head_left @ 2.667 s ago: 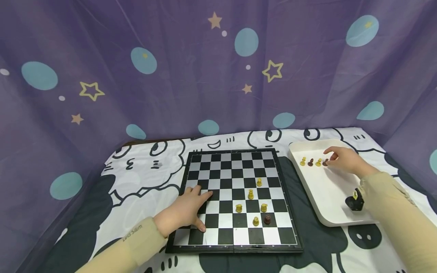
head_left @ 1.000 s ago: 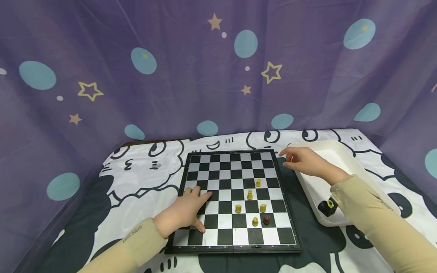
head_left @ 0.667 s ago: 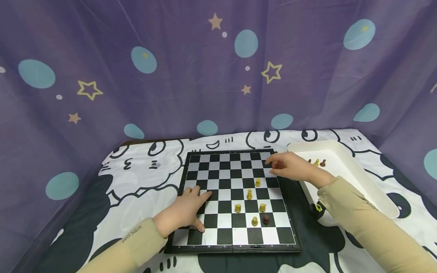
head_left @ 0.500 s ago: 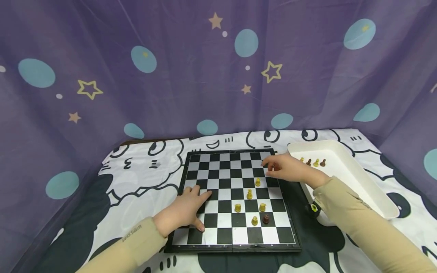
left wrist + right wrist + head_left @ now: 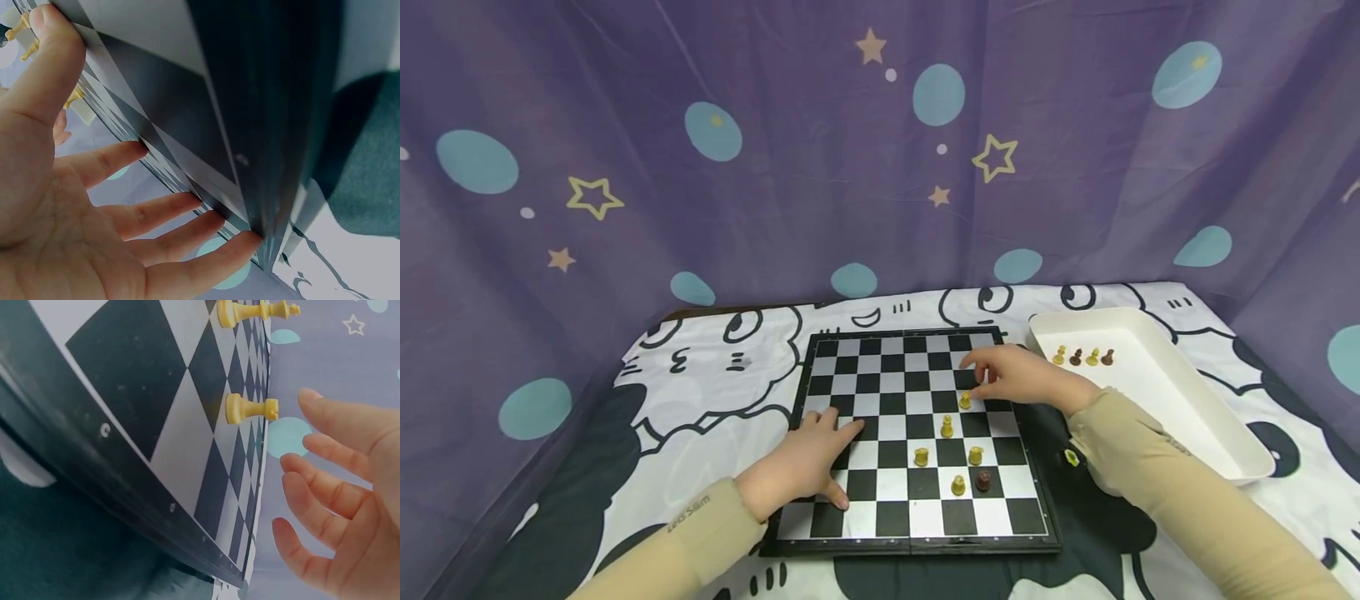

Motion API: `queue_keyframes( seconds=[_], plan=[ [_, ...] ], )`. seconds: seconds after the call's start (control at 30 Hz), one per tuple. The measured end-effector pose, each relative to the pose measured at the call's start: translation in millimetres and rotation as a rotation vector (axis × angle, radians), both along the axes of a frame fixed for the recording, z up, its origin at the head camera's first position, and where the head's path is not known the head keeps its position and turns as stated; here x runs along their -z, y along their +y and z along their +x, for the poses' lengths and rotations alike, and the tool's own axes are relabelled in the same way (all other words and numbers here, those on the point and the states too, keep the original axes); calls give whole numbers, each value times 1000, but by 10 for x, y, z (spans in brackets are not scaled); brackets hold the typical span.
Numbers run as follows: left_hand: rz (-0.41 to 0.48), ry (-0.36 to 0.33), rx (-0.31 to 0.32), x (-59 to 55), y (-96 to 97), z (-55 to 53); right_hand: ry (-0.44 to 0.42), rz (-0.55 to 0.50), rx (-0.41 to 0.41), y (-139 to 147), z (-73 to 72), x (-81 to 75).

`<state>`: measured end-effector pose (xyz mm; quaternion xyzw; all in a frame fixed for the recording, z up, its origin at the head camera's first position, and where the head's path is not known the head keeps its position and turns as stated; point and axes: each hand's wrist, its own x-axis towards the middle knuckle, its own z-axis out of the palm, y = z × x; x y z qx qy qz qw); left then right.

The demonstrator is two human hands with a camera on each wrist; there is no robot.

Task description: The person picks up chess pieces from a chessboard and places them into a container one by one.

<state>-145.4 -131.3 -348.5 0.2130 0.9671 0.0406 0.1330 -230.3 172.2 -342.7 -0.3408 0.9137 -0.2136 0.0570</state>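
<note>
**Yellow rook (image 5: 964,402): likely light and stiff; narrow stem the best hold**

Position: upright on the chessboard (image 5: 891,382), right half, beside the right hand (image 5: 1021,375). In the right wrist view a gap shows between thumb and piece.

Right hand: thumb apart from loosely bent fingers, pinching nothing. Left hand (image 5: 805,457): fingers spread, tips touching the board's left side.

Handling (judged): looks like moulded plastic; rigid, smooth, somewhat slippery, hard to break. Wide foot should resist tipping. Pinch stem below the crown, thumb opposite forefinger, lift straight; the taller yellow piece (image 5: 947,427) stands near enough to be knocked.
</note>
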Motion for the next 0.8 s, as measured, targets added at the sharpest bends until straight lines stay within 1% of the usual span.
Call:
queue_keyframes(
  seconds=[0.27,0.53,0.67,0.8],
  plan=[
    [12,-1,5,-5,-8,4,-86,14,7,-50,-14,39],
    [3,-8,1,4,-3,-9,-144,16,-13,-104,-13,80],
    [2,-7,-1,8,-3,-16,-145,22,-20,-129,-4,86],
    [4,-9,0,6,-5,-6,-124,27,-23,-145,1,105]
  ],
)
